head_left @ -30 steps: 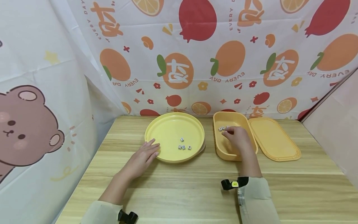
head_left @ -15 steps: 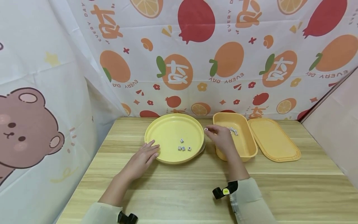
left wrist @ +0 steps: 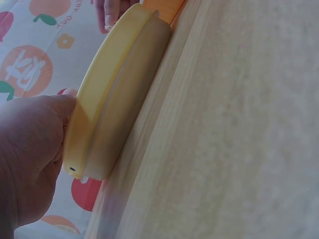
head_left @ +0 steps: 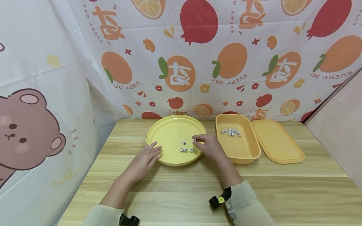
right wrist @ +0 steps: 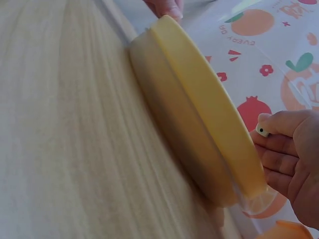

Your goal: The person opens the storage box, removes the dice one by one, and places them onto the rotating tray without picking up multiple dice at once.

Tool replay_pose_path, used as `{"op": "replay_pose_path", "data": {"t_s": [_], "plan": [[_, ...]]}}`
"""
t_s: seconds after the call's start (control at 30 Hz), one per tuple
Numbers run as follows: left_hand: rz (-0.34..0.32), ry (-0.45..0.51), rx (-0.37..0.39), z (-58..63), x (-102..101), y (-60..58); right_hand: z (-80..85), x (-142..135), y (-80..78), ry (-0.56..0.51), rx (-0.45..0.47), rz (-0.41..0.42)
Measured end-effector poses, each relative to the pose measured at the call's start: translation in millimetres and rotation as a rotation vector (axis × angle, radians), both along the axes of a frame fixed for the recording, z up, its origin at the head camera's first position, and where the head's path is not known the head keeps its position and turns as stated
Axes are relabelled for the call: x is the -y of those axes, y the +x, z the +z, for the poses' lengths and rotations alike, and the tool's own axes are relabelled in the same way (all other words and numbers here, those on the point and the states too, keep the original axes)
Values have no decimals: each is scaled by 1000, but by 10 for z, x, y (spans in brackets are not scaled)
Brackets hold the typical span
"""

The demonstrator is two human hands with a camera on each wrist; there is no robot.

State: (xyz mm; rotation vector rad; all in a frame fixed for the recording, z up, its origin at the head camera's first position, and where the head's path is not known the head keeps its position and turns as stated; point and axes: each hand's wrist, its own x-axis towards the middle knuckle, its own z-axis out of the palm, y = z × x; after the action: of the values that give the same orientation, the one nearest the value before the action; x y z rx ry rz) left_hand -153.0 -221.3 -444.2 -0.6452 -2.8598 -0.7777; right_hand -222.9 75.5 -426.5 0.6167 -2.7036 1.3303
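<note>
A round yellow tray point(head_left: 167, 131) stands on the table, with several small white dice point(head_left: 185, 150) on its right half. My left hand point(head_left: 145, 161) rests on the tray's left rim, fingers fairly straight over the edge. Above the tray's right side, my right hand point(head_left: 210, 147) pinches a single die point(right wrist: 262, 130) between thumb and fingertips. To the right is an orange-yellow rectangular box point(head_left: 240, 149), where more dice point(head_left: 231, 132) lie in a loose cluster toward the back. The left wrist view shows the thumb side of my left hand point(left wrist: 37, 149) at the tray wall.
A flat orange-yellow lid point(head_left: 278, 141) lies on the wooden table point(head_left: 175, 194), right beside the box. Behind the table hangs a fruit-patterned cloth point(head_left: 203, 78). A white cloth point(head_left: 70, 125) with a bear print hangs on the left.
My right hand has come out of the box with a die and moved left to above the tray's right side. The dice in the box are now uncovered. My left hand stays put.
</note>
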Motion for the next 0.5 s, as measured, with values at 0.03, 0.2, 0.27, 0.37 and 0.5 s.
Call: {"op": "replay_pose_path", "data": {"t_s": [0.03,0.2,0.27,0.37,0.5], "plan": [[0,1,0,0,0,0,-6,5,0,9,-2,0],[1,4,4,4,-1,-2,-27,16,-4,35,-22,5],[2,4,5,5,-1,-2,-30,18,-5,35,-26,6],[2,4,6,6,1,0,-31,17,-6,34,-25,4],[0,8,8,8,0,3,-31,16,-12,28,-14,-2]]}}
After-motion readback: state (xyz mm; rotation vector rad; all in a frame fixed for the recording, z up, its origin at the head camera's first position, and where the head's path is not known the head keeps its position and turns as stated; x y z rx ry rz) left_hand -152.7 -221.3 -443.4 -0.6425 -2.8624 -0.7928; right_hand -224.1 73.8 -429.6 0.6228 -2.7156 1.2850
